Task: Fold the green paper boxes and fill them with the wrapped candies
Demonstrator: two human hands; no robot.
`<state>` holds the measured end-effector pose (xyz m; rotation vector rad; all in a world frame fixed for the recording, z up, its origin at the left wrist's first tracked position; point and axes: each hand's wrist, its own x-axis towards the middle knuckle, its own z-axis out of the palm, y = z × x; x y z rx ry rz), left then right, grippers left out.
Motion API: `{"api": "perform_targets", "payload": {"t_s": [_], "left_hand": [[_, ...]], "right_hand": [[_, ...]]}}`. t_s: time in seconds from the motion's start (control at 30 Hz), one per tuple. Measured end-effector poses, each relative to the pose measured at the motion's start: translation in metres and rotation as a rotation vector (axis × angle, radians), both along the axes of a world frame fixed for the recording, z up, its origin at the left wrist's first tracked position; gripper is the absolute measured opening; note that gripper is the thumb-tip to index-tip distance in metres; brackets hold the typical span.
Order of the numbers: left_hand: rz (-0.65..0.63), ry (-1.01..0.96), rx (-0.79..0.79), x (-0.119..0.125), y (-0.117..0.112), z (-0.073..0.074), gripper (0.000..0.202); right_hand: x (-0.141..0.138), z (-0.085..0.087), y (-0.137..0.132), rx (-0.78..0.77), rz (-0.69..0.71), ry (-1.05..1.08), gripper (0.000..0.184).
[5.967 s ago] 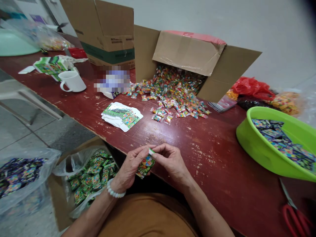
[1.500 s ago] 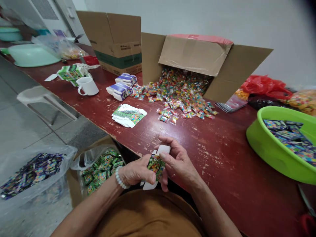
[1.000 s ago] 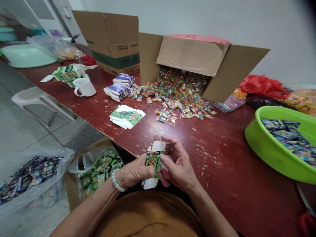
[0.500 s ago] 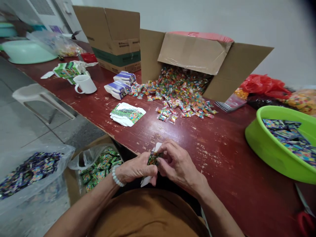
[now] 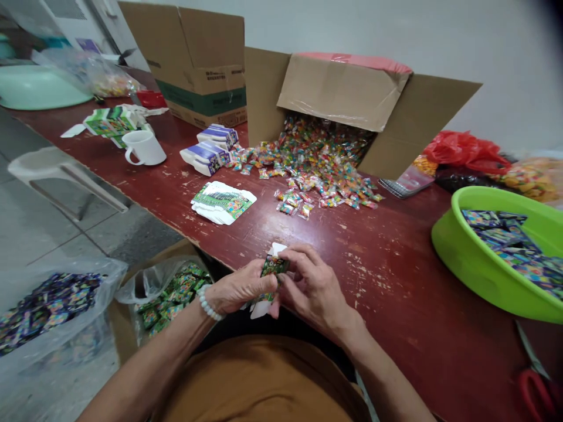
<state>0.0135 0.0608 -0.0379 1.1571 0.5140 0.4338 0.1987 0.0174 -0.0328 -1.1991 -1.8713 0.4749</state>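
Close to the table's front edge, my left hand, with a pale bead bracelet at the wrist, is closed on a small printed carton. White flaps stick out at its top and bottom. My right hand pinches the carton's right side, its fingers partly covering it. A dark green printed face shows between my thumbs; whether part of it is a separate sachet I cannot make out. Beyond my hands lies a stack of flat green and white cartons. Farther back, wrapped candies spill from a tipped cardboard box.
A green basin with dark sachets stands right, with red-handled scissors in front. A white mug and purple cartons are at left. Bags of purple sachets and green sachets sit below the table's left edge.
Both hands have moved slightly up with the carton, and it has turned a little, showing more of its green face and lower flap. My view has shifted slightly.
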Motion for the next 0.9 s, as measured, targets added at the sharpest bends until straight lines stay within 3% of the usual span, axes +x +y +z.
{"api": "perform_targets", "payload": {"t_s": [0.27,0.43,0.6,0.9], "left_hand": [[-0.079,0.007,0.064,0.002,0.000,0.000,0.065],[-0.044,-0.017,-0.047,0.006,-0.003,-0.006,0.064],[-0.034,-0.007,-0.097,0.007,-0.008,-0.006,0.069],[-0.101,-0.002,0.005,0.004,-0.003,-0.001,0.068]], "right_hand": [[-0.012,-0.004,-0.001,0.045,0.001,0.001,0.021],[-0.013,-0.011,-0.005,0.116,-0.073,0.030,0.021],[-0.013,-0.015,-0.007,0.088,-0.075,0.077,0.019],[-0.012,-0.009,-0.004,0.039,-0.082,0.148,0.015]]}}
